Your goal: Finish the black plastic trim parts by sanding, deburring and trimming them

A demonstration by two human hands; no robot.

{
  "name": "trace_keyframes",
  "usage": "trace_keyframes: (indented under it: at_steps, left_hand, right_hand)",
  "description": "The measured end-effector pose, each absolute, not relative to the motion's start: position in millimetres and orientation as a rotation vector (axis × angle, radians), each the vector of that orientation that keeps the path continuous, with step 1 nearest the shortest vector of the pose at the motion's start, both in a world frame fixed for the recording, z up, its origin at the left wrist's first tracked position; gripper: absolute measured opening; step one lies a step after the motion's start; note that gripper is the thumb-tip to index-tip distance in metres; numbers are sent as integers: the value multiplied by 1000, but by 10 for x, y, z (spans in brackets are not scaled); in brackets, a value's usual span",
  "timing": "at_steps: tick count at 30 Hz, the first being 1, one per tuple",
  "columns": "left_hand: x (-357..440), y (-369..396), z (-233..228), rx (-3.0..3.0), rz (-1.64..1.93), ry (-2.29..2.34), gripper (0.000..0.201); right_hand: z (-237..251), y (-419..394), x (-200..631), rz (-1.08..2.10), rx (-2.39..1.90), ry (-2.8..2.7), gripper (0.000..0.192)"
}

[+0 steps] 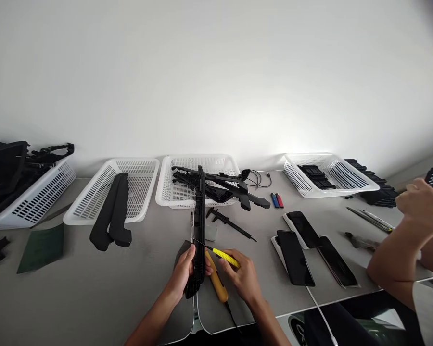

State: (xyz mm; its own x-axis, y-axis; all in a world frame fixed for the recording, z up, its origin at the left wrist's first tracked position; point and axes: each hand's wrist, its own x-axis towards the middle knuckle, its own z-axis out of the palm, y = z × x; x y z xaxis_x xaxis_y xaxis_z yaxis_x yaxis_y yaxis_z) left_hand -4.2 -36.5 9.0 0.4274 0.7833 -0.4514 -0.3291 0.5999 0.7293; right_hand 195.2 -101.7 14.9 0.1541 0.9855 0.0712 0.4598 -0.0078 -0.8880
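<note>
My left hand (183,270) is wrapped round a long black plastic trim piece (199,226), held nearly upright near the table's front edge. In my right hand (244,276) is a thin tool with a yellow ribbed handle (226,257). Its slim dark shaft reaches left to the trim piece, across or against its edge; the exact contact is too small to make out. Below my right hand lies a corded tool with an orange-yellow handle (217,283), its front end hidden behind the left fingers and trim. A black caliper (231,223) rests just beyond.
White baskets stand along the wall: one with black trim pieces (162,192), another with two dark long parts (111,211). Phones (296,259) lie to the right, lighters (277,200) behind them. A green sheet (41,249) is at left. A co-worker's hands (422,206) hold a black part at right.
</note>
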Motion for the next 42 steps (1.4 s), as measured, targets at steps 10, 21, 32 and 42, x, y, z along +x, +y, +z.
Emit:
trace_keyframes:
  at_steps: [10, 21, 32, 42]
  left_hand:
    - [-89, -306, -12, 557, 731, 798, 66]
    - [-252, -163, -51, 434, 615, 589, 49]
    - [-268, -157, -80, 350, 624, 530, 49]
    - [-289, -158, -86, 353, 620, 563, 50]
  right_hand:
    - [77, -899, 1846, 756, -1626, -1344, 35]
    - [37, -1056, 1748, 794, -1587, -1424, 31]
    - [8, -996, 1924, 738, -1581, -1413, 33]
    - [-96, -1117, 1870, 716, -1573, -1406, 36]
